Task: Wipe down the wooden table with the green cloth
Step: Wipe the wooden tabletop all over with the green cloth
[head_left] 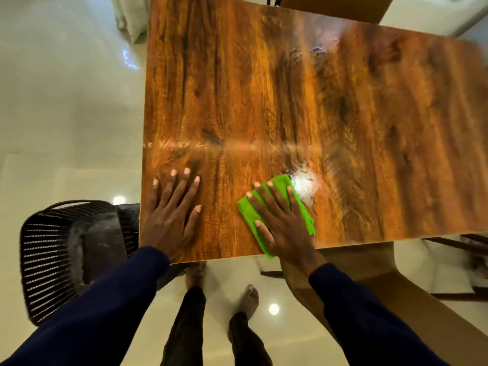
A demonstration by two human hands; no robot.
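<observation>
The glossy wooden table (pixel 264 101) fills the upper and right part of the head view. A folded green cloth (pixel 284 184) lies near the table's front edge. My right hand (pixel 280 220) presses flat on top of it, fingers spread. My left hand (pixel 171 210) rests flat on the bare wood near the front left corner, fingers apart, holding nothing. A bright glare or wet patch (pixel 305 182) shows just beyond the cloth.
A black slatted chair (pixel 52 254) stands at the table's left front corner. My bare feet (pixel 249 297) stand on the shiny pale floor under the front edge. Another chair (pixel 464 260) shows at the right, and a brown seat back (pixel 338 6) at the far edge.
</observation>
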